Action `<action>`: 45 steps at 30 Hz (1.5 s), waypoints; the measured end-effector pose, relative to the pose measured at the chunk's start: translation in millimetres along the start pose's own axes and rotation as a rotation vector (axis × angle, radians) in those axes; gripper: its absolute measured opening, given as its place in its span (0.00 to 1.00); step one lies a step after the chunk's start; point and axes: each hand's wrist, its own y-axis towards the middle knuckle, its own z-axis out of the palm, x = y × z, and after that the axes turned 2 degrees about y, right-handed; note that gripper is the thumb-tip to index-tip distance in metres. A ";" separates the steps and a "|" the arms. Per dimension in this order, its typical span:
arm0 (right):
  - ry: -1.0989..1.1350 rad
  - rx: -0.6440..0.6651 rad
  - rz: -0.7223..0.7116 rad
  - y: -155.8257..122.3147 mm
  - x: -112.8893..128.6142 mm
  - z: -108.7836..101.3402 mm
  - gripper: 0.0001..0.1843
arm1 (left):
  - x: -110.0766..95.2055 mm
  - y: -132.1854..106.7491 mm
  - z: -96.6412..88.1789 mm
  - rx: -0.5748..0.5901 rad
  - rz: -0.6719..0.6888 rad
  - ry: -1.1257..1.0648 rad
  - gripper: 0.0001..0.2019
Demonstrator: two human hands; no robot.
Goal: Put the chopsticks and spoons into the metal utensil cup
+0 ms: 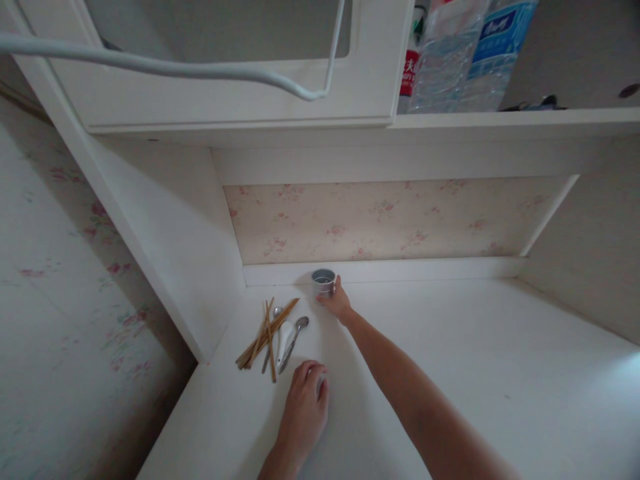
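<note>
Cup [324, 283] points mouth-up, axis near-vertical, clasped by the right hand [340, 303]; left hand [306, 400] curled, its grip unclear.

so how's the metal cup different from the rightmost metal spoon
The metal cup stands upright with its opening up, while the rightmost metal spoon lies down. The cup is round and wide; the spoon is long and slim. The right hand holds the cup, but no hand touches the spoon. Both look silvery grey.
</note>
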 end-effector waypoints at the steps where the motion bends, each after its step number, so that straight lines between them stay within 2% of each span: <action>1: 0.015 -0.003 0.034 -5.0 -0.5 -2.8 0.57 | -1.6 0.6 -1.3 -0.001 -0.001 -0.021 0.12; 3: 0.049 -0.023 0.107 -20.1 -1.6 -11.6 0.60 | -4.8 1.7 -3.3 -0.008 -0.009 -0.066 0.11; 5: 0.094 -0.039 0.161 -42.2 -2.2 -25.1 0.56 | -6.8 2.5 -4.4 -0.012 -0.027 -0.112 0.11; 9: 0.196 -0.006 0.247 -105.9 1.4 -62.2 0.34 | -6.4 3.6 -5.6 0.000 -0.064 -0.174 0.12; 11: 0.348 0.103 0.327 -142.6 6.3 -79.6 0.22 | -6.2 4.5 -5.5 -0.011 -0.091 -0.200 0.13; 12: 0.437 0.173 0.373 -160.3 9.2 -86.5 0.19 | -7.1 5.1 -4.7 -0.019 -0.113 -0.220 0.13; 15: 0.588 0.320 0.454 -202.6 18.0 -98.1 0.24 | -17.5 7.7 2.9 -0.018 -0.217 -0.328 0.17; 17: 0.647 0.441 0.479 -216.8 22.0 -100.6 0.28 | -32.0 10.2 13.8 0.011 -0.290 -0.453 0.21; 20: 0.740 0.574 0.491 -216.1 22.8 -104.6 0.33 | -58.2 13.9 37.0 0.115 -0.385 -0.680 0.24; 23: 0.825 0.538 0.515 -203.7 20.2 -112.6 0.32 | -74.7 15.0 58.2 0.218 -0.490 -0.856 0.23; 25: 0.834 0.507 0.519 -198.3 18.9 -117.1 0.29 | -75.6 14.0 65.8 0.257 -0.515 -0.889 0.21; 32: 0.742 0.524 0.519 -202.4 16.8 -111.1 0.25 | -57.3 10.6 62.0 0.266 -0.441 -0.837 0.18; 39: 0.690 0.503 0.495 -206.7 17.1 -110.4 0.23 | -61.3 7.2 59.7 0.270 -0.435 -0.835 0.17; 45: 0.738 0.515 0.530 -208.6 19.1 -113.6 0.21 | -61.9 6.2 57.9 0.272 -0.410 -0.832 0.17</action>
